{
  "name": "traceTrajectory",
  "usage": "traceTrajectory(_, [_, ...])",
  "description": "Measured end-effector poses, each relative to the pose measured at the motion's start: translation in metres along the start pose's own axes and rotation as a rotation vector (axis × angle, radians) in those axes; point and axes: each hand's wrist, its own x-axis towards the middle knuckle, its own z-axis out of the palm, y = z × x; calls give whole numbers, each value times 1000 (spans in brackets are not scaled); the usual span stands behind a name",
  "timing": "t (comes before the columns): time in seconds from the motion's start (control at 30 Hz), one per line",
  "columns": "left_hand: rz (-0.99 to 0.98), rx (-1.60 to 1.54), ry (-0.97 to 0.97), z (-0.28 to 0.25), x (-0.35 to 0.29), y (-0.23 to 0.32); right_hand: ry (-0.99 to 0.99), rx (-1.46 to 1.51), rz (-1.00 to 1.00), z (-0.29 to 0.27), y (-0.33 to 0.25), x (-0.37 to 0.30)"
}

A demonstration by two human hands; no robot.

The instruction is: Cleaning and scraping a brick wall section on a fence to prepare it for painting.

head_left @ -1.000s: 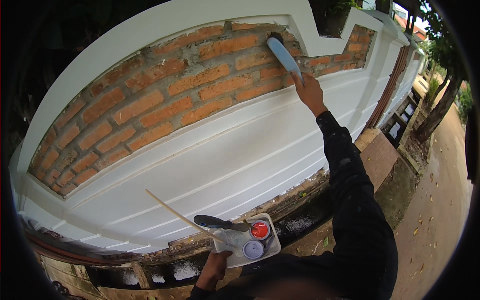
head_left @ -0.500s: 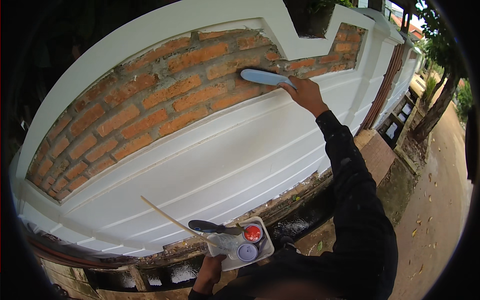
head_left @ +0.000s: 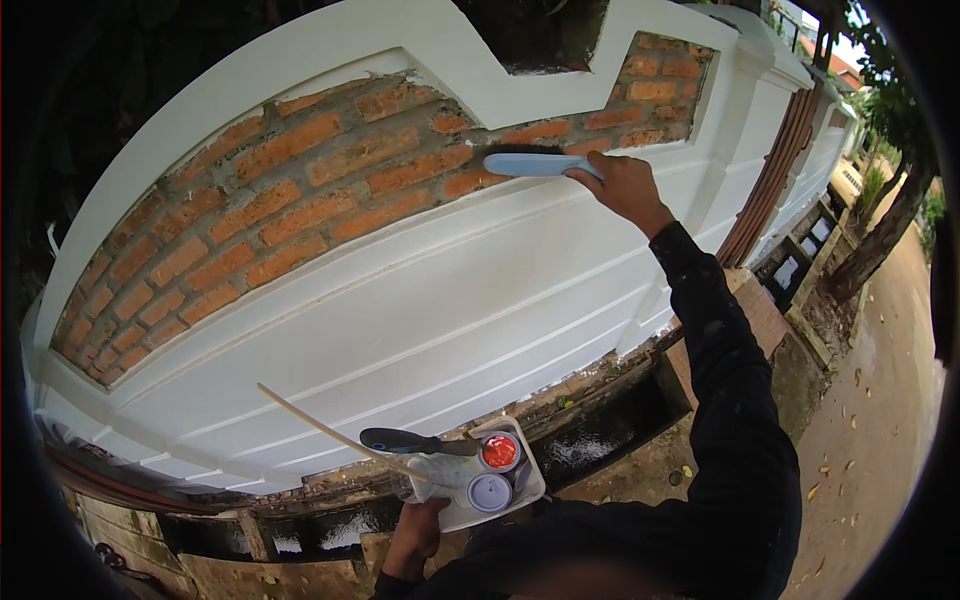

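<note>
The blue brush [head_left: 535, 164], gripped by its handle in the right hand [head_left: 628, 187], is at the brick panel's [head_left: 355, 158] narrow part, where light, even strokes should serve best, while the left hand [head_left: 417, 530], gripping the white tray [head_left: 460, 516] below this panel, should hold it level.

Tree trunk [head_left: 882, 235] beside leaf-strewn path [head_left: 865, 400]

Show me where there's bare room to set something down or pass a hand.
Set down: the tan road, right of the dark sleeve, among scattered leaves. Pass a hand: along the white wall, between the brick panel and the stick. Crowded: the tray, with that stick, a black tool and a red-filled can.
</note>
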Motion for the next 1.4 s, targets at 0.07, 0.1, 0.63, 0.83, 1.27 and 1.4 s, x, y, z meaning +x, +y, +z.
traceTrajectory(0.07, [-41, -99, 13, 19, -1, 7, 72, -32, -128, 13, -17, 31])
traceTrajectory(0.1, [-84, -197, 22, 26, -3, 10, 2, -49, -75, 19, -12, 39])
traceTrajectory(0.63, [72, 309, -68, 22, -8, 15, -23, -77, 23, 6, 37, -39])
traceTrajectory(0.83, [69, 189, -2, 53, -9, 5, 26, 106, 28, 35, 45, 1])
traceTrajectory(1.27, [21, 162, 69, 144, -10, 2, -50, 120, -36, 8, 83, -13])
traceTrajectory(1.4, [-54, -137, 106, 166, 5, -22, 28, 167, -186, 29, 47, 26])
